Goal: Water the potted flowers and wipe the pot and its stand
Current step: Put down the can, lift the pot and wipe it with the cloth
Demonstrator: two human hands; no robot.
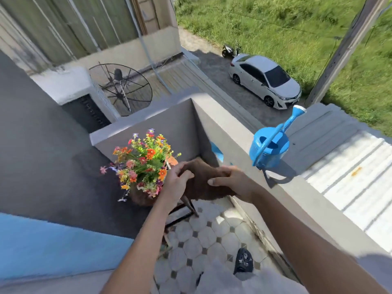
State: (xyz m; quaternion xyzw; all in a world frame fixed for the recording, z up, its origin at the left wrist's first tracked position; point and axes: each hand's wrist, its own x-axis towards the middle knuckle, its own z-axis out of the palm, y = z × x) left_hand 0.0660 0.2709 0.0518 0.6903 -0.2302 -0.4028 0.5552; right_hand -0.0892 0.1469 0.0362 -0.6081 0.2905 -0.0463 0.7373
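Note:
Colourful flowers (142, 164) fill a brown pot (141, 198) that stands on a dark metal stand (186, 211) in the balcony corner. Both hands hold a brown cloth (202, 183) just right of the flowers, above the stand. My left hand (177, 183) grips the cloth's left edge, next to the blooms. My right hand (231, 181) grips its right side. A blue watering can (270, 147) sits on top of the balcony wall to the right, spout pointing up and outward, apart from both hands.
The grey parapet wall (237, 134) encloses the corner. The floor is pale tiles (212, 234), with a black shoe (244, 259) near the bottom. A dark wall rises on the left. Beyond the parapet lie a metal roof (350, 172), a white car and grass.

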